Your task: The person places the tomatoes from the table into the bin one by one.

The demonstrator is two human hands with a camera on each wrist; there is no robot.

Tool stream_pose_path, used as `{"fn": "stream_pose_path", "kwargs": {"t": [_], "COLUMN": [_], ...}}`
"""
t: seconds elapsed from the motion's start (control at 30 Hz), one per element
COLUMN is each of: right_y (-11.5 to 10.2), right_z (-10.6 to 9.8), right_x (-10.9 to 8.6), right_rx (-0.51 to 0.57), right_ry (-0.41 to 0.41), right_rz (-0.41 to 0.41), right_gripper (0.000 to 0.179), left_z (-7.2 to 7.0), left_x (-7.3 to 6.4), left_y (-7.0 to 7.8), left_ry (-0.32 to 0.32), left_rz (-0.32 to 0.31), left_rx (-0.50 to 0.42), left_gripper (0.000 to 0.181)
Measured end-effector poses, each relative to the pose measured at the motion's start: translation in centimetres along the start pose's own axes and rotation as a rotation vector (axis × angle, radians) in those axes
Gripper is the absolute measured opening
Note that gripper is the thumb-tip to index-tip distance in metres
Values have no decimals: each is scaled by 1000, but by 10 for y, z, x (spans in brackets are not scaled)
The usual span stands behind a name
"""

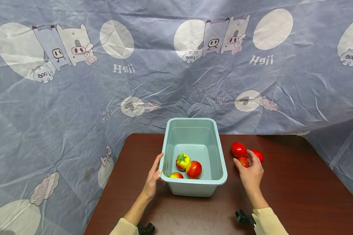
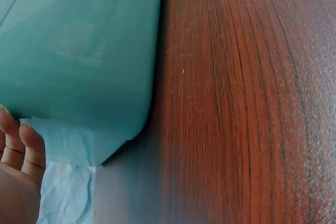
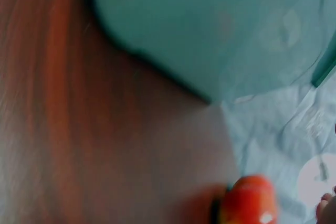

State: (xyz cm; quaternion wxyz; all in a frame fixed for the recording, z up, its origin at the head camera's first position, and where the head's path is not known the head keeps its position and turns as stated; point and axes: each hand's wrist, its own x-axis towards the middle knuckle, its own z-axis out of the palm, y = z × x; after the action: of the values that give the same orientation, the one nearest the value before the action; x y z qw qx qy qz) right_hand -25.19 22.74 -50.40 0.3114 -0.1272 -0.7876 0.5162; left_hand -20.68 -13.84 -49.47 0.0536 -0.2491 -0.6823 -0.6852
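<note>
In the head view a pale blue-green plastic bin (image 1: 191, 187) stands on the brown table. My left hand (image 1: 152, 181) holds its left rim near the front corner, thumb by the rim and other fingers below it. Inside lie a yellow-red tomato (image 1: 180, 164) with a green star-shaped top, a red tomato (image 1: 193, 169), and a third tomato (image 1: 176, 175) half hidden by the front wall. My right hand (image 1: 251, 173) reaches over a tomato (image 1: 243, 161), thumb and fingers spread about it; contact is not clear. Beside it lie two more red tomatoes, one behind (image 1: 238, 149) and one to the right (image 1: 258, 156).
The dark wood table (image 1: 300, 182) reaches back to a hanging grey-blue printed cloth (image 1: 164, 85). Each wrist carries a black strap (image 1: 244, 218). In the right wrist view the bin's side wall (image 3: 210, 30) rises near a red tomato (image 3: 249, 203).
</note>
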Motion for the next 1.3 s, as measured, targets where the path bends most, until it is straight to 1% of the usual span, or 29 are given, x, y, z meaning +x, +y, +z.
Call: {"fn": "stream_pose_path", "kwargs": {"t": [0.1, 0.17, 0.23, 0.57, 0.73, 0.87, 1.03, 1.3], "right_y": [18, 27, 34, 61, 69, 75, 81, 85], "right_z": [-1, -2, -2, 0, 3, 6, 6, 1], "right_x": [2, 2, 2, 1, 1, 2, 3, 3], "right_rx": [-73, -100, -128, -210, -250, -269, -283, -294], "right_ry": [66, 89, 94, -4, -79, -118, -123, -140], "right_rz": [-13, -2, 19, 117, 164, 165, 150, 157], "right_gripper": [58, 60, 63, 73, 77, 77, 72, 72], "left_z": [0, 0, 1, 2, 2, 2, 3, 3], "left_x": [0, 0, 0, 0, 0, 0, 0, 0], "left_y": [1, 1, 2, 2, 1, 2, 2, 1], "left_ry": [-2, -2, 1, 6, 9, 10, 8, -1], "left_rz": [-3, -7, -7, -8, -5, 3, 14, 19], "left_rx": [5, 7, 9, -4, 5, 3, -6, -15], "left_gripper": [59, 59, 59, 60, 60, 60, 59, 59]}}
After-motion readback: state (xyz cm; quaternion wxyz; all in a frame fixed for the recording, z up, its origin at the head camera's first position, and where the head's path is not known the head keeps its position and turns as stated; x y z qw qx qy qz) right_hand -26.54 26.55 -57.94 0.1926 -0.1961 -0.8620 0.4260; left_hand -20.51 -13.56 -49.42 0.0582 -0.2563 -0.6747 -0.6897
